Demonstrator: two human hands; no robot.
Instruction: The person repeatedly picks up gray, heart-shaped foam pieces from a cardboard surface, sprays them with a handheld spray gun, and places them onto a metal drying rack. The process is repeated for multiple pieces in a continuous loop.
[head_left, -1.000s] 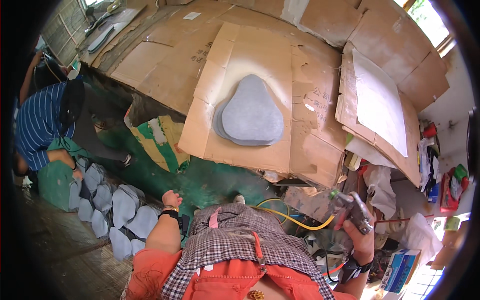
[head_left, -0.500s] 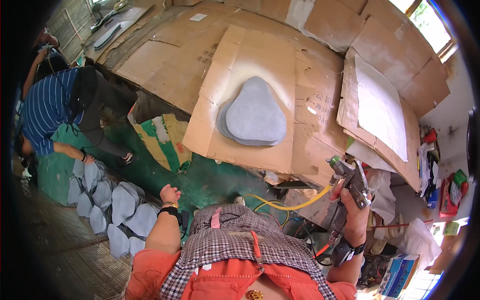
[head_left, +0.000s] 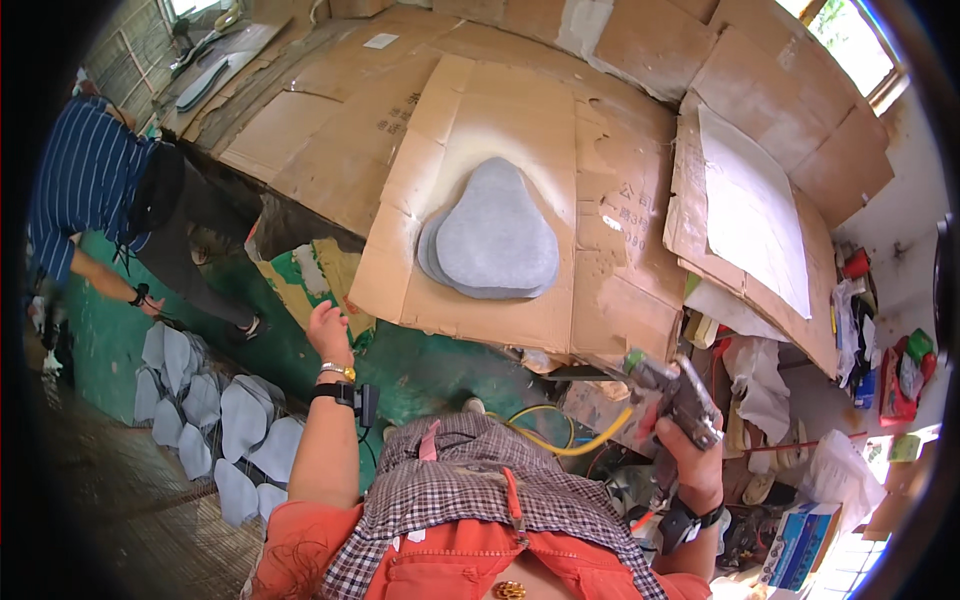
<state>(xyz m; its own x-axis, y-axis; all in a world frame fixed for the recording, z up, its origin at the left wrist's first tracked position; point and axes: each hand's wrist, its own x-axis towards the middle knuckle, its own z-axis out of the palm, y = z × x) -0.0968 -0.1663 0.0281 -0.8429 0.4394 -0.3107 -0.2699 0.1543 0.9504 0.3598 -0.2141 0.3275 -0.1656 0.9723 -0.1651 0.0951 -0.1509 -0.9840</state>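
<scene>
My right hand (head_left: 688,452) is wrapped round a metal spray gun (head_left: 692,402), held up at the right in front of the bench edge. A yellow hose (head_left: 575,447) runs close by the gun toward the floor. My left hand (head_left: 330,336) is raised in front of the bench with its fingers apart and nothing in it. Beyond my hands, a stack of grey, rounded-triangle sheets (head_left: 498,230) lies on a cardboard piece (head_left: 470,110) with pale overspray around it. The lower sheets stick out at the stack's left side.
A cardboard-covered bench (head_left: 300,130) spans the far side. Grey cut pieces (head_left: 245,420) sit on a wire rack at lower left, near a bending co-worker in a striped shirt (head_left: 85,180). White paper (head_left: 755,210) lies at right. A torn carton (head_left: 320,285) stands below the bench.
My left hand has risen toward the bench and its fingers have spread. The spray gun in my right hand has dropped slightly and shifted left. The co-worker's hand has moved off the grey pieces.
</scene>
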